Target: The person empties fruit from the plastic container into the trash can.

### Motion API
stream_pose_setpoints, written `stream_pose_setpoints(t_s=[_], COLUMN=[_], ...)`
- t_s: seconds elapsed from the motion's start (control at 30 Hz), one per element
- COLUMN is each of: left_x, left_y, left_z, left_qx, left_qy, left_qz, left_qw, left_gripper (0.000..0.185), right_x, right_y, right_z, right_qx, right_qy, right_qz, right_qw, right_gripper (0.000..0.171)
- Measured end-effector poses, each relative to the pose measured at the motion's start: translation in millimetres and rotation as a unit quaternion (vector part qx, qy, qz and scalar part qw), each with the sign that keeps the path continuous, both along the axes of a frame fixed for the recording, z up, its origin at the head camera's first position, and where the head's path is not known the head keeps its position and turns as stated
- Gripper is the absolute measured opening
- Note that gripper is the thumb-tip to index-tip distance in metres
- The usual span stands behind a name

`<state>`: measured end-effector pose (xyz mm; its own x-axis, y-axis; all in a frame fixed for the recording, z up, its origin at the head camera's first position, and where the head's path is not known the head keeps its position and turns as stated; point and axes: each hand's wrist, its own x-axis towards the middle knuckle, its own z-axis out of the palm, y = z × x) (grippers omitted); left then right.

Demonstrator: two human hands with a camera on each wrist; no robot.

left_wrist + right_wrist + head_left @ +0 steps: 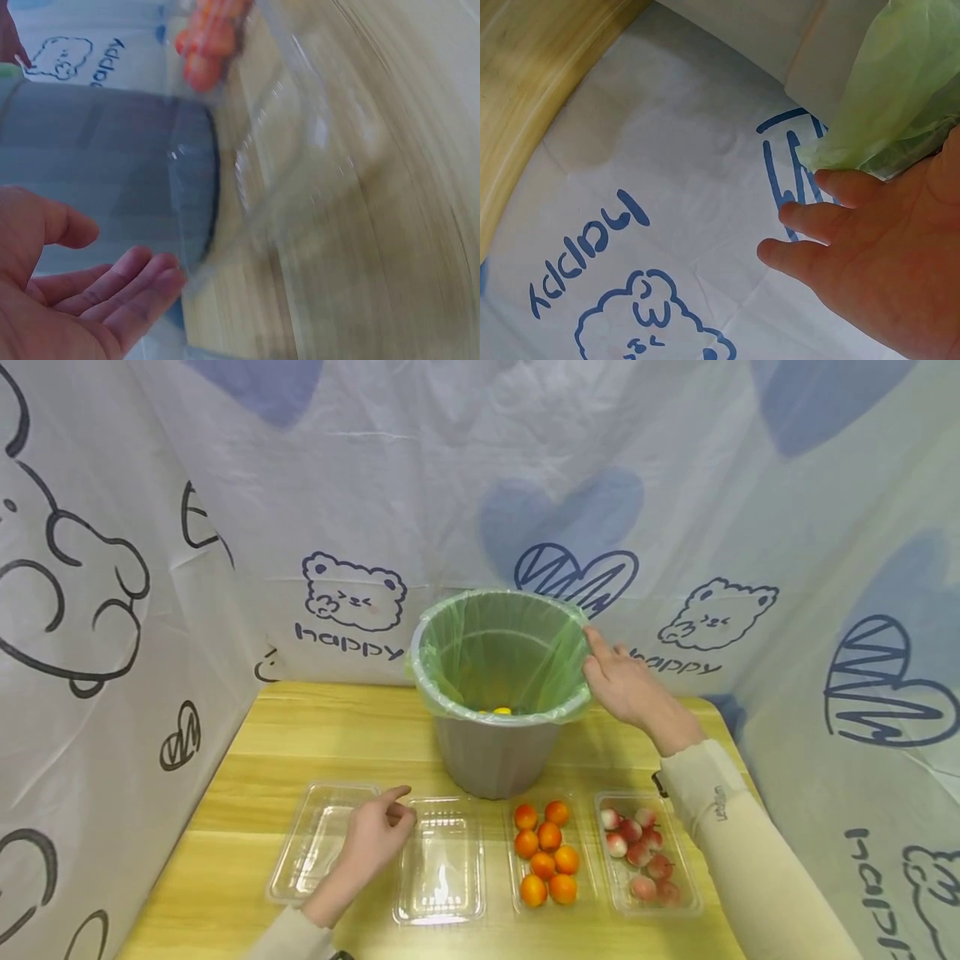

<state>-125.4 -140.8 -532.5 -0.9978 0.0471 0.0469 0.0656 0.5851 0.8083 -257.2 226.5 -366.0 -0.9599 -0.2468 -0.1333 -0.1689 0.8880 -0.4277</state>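
Observation:
A grey bin [491, 760] with a green bag liner [555, 643] stands upright at the back of the table. My right hand [626, 685] is at the bin's right rim, touching the liner there. Its fingers [802, 262] extend loosely in the right wrist view; the thumb is hidden in that view. My left hand [375, 835] hovers with loosely bent fingers and holds nothing. Below it are the left transparent tray [288, 868] and the second transparent tray [438, 914]. Yellow items [501, 712] show partly inside the bin.
To the right of the second tray, a transparent tray holds several small orange fruits [549, 837]. Another transparent tray [693, 906] at the far right holds several red-and-white fruits [637, 853]. Printed white cloth [465, 468] surrounds the wooden table [225, 814] at the back and sides.

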Motion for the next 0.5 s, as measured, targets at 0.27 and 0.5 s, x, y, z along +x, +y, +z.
stream_pose_setpoints(t_s=[0.27, 0.5], left_x=[-0.2, -1.1], left_y=[22.6, 41.5], left_z=[6.3, 9.1], left_qx=[0.075, 0.154], left_qy=[-0.063, -0.118], left_qz=[-0.039, -0.079], left_qw=[0.9944, 0.9778], left_gripper=[0.042, 0.046], right_x=[-0.9, 0.3], right_y=[-1.1, -0.7], right_z=[-1.6, -0.5], right_qx=[-0.001, 0.002], right_qy=[0.009, 0.007], right_qz=[0.004, 0.005], right_qw=[1.000, 1.000], right_gripper=[0.068, 0.068])
